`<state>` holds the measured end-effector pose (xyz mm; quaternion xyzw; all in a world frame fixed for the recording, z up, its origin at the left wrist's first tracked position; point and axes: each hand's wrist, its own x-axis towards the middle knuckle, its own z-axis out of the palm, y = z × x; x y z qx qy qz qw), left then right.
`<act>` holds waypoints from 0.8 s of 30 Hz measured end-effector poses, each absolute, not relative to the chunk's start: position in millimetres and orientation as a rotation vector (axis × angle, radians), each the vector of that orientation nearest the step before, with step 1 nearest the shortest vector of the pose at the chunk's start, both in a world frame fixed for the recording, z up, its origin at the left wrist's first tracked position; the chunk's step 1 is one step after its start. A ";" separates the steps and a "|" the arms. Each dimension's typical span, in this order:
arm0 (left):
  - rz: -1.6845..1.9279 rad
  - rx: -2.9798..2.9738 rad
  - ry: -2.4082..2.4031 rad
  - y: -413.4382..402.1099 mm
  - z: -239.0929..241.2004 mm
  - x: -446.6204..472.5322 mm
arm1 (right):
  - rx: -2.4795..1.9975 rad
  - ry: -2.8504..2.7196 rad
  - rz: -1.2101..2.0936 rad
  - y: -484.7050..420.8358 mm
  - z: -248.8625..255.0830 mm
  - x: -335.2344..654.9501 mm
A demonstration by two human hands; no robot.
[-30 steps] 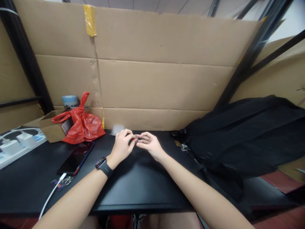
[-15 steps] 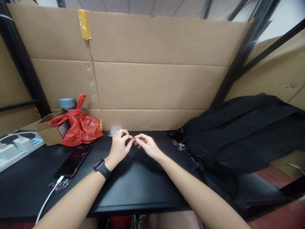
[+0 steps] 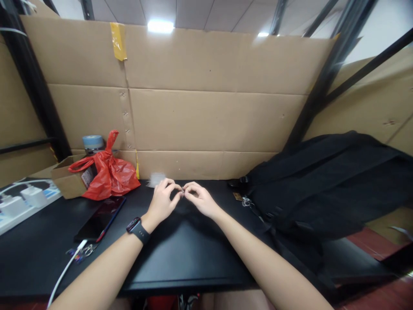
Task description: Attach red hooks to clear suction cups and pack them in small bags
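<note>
Left hand (image 3: 164, 200) and right hand (image 3: 200, 200) pinch a tiny, unclear object (image 3: 183, 192), fingertips nearly closed. Fine handling seems underway; the next move calls for steadiness.

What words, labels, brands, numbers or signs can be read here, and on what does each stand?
No text can be read.
Pale label at the cardboard box: too small and blurred.
Smartwatch screen: too small to make out.
Brown tag beside the black bag: too small.
Tiny pinched item: no lettering discernible.
</note>
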<state>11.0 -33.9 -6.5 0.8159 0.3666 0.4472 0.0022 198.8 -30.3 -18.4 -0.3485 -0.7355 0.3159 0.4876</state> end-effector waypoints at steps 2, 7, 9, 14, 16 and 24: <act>1.383 2.521 1.147 -35.2 -4.5 10.8 | -0.886 -1.814 0.720 -30.1 -17.7 200.1; 1.186 2.631 1.113 -36.0 -6.3 8.5 | -0.931 -1.852 0.674 -30.4 -14.9 204.0; 1.075 2.680 1.138 -34.8 -9.4 6.7 | -0.926 -1.857 0.687 -29.8 -14.3 205.6; 0.847 2.740 1.193 -28.7 -9.3 -2.8 | -0.964 -1.878 0.689 -27.1 -16.6 208.2; 0.934 2.710 1.213 -22.2 -5.0 -11.6 | -0.980 -1.920 0.634 -26.5 -17.6 209.2; 1.059 2.453 1.389 14.6 -1.5 -75.5 | -1.055 -2.054 0.361 -14.2 -20.5 229.0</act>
